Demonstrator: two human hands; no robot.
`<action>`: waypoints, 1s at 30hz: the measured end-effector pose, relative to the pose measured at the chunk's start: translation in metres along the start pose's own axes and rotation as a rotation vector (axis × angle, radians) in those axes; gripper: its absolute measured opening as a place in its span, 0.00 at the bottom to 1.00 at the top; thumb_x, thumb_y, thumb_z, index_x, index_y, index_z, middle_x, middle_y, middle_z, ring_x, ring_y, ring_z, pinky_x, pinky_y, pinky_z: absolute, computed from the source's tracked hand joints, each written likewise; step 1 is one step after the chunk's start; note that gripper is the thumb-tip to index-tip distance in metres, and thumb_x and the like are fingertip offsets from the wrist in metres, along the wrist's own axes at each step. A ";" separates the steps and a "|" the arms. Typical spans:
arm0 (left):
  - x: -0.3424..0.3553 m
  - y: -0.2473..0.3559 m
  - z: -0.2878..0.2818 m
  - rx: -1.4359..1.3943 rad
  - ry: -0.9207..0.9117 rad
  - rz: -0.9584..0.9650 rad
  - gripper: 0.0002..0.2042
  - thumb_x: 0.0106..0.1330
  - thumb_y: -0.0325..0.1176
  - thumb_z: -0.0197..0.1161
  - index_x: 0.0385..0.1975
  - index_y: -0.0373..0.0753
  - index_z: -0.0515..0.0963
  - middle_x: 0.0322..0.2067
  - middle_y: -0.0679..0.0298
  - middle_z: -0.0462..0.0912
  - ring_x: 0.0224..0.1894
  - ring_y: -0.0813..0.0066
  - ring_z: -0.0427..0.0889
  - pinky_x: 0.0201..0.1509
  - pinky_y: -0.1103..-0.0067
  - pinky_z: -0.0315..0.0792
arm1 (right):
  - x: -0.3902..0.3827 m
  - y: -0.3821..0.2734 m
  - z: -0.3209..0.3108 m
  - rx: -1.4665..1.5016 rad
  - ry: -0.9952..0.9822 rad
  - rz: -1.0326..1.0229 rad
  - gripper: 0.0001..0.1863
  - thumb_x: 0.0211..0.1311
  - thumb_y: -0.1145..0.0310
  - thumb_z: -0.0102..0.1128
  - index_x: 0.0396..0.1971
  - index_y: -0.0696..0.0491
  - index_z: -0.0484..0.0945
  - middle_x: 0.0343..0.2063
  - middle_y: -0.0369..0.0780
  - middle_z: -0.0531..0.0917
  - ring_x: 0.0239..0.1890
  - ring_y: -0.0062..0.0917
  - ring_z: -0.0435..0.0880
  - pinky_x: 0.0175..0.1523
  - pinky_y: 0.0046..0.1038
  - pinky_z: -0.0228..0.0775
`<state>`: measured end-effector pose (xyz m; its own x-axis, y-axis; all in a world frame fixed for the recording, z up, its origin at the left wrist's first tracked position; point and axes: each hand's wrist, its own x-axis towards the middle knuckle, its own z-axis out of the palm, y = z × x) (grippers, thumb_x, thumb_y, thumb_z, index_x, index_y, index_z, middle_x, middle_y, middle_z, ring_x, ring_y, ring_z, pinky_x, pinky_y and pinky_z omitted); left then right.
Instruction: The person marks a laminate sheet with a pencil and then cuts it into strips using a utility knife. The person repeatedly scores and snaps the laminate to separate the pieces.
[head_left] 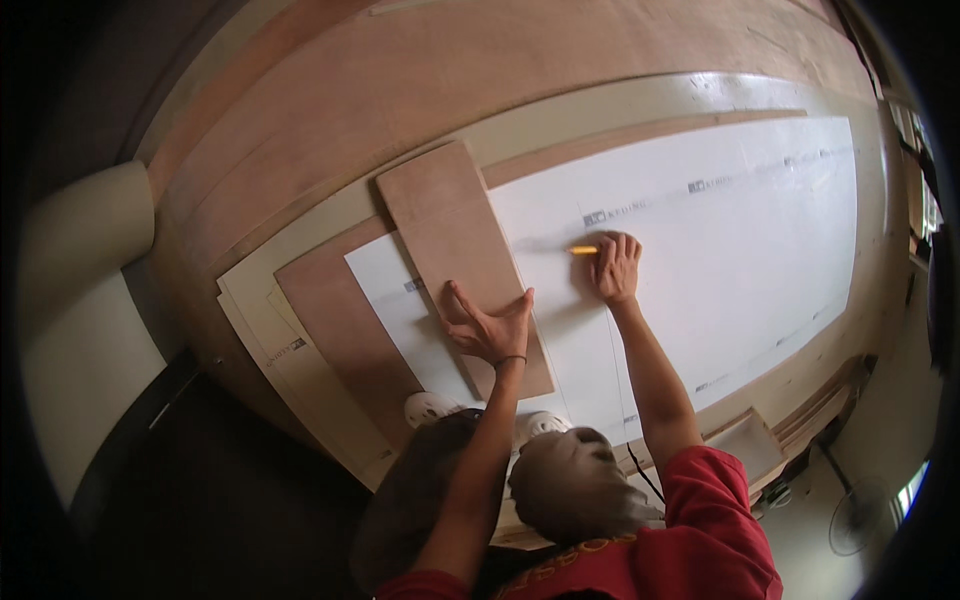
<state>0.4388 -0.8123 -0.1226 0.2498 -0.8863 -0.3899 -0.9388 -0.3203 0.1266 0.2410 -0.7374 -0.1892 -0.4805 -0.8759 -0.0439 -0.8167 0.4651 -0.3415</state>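
Observation:
A flat reddish-brown wooden board [440, 200] lies slantwise across a large white sheet [740, 240]. My left hand [490, 330] rests on the board with its fingers spread, spanning its width, the thumb at the right edge. To the right of the board, my right hand [617, 268] is closed on a slim yellow pencil [583, 250], one end of which sticks out to the left. That hand rests low over the white sheet, apart from the board. Thin lines run down the sheet near both hands.
Brown [330, 305] and cream sheets [250, 290] lie under the white one. A large brown panel [560, 50] spans the far side. On the left stands a pale roll [100, 215]. My white shoes [432, 408] are at the near edge. A fan [860, 515] stands lower right.

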 end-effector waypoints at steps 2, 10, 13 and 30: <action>-0.008 -0.014 0.010 -0.025 0.009 -0.048 0.61 0.40 0.71 0.72 0.75 0.57 0.47 0.65 0.39 0.52 0.67 0.39 0.54 0.65 0.47 0.54 | -0.001 -0.007 -0.003 0.035 0.033 -0.004 0.18 0.53 0.68 0.60 0.44 0.55 0.70 0.47 0.43 0.75 0.52 0.41 0.71 0.58 0.44 0.59; 0.059 -0.066 0.024 -0.224 0.129 0.138 0.47 0.57 0.70 0.59 0.66 0.36 0.60 0.56 0.42 0.67 0.58 0.42 0.68 0.61 0.56 0.66 | -0.003 -0.002 -0.012 0.034 0.221 -0.057 0.10 0.58 0.71 0.56 0.40 0.56 0.72 0.44 0.42 0.76 0.49 0.36 0.74 0.56 0.39 0.62; 0.098 -0.072 0.027 -0.322 0.203 0.422 0.44 0.59 0.66 0.62 0.64 0.34 0.63 0.55 0.42 0.69 0.57 0.43 0.70 0.61 0.57 0.66 | -0.030 -0.037 -0.012 0.090 0.368 0.059 0.11 0.54 0.68 0.61 0.34 0.55 0.72 0.38 0.42 0.76 0.43 0.36 0.74 0.48 0.40 0.65; 0.155 -0.060 0.024 -0.527 0.257 0.599 0.42 0.62 0.62 0.63 0.64 0.31 0.66 0.58 0.45 0.69 0.61 0.48 0.69 0.64 0.58 0.65 | -0.182 -0.135 0.009 0.696 0.196 0.355 0.19 0.50 0.74 0.72 0.41 0.57 0.73 0.50 0.41 0.79 0.46 0.38 0.76 0.49 0.35 0.72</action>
<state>0.5281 -0.9227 -0.2125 -0.1493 -0.9846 0.0913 -0.7123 0.1711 0.6807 0.4411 -0.6419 -0.1433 -0.7737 -0.6228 -0.1162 -0.2497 0.4684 -0.8475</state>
